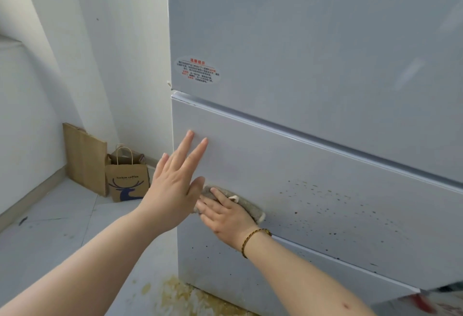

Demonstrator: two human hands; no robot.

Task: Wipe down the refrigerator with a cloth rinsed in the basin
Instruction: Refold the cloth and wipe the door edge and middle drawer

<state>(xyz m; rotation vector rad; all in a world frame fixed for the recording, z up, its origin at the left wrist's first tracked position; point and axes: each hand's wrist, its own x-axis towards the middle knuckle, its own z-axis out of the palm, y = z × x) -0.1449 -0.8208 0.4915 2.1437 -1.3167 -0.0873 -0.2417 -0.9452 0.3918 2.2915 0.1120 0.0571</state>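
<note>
Your L hand [175, 182] lies flat on the fridge [313, 39], fingers straight and spread, near the left edge of the middle drawer front [313, 165]; it holds nothing. Your R hand [225, 218], just below, presses the cloth [250, 206] against the same panel, fingers fairly straight on top, not wrapped round it. Cloth is grey-brown, bunched, low on that panel near its left edge. L thumb is right by the cloth's end; can't tell if it touches. Braided bracelet [253, 240] on your R wrist. Dark specks [338, 202] dot the panel right of the cloth. Oval sticker [198, 70] w/ red text on the upper door's lower left corner. Two paper bags [127, 180] stand by the wall, left of the fridge. Yellowish stain [180, 295] on the floor at the fridge base.
</note>
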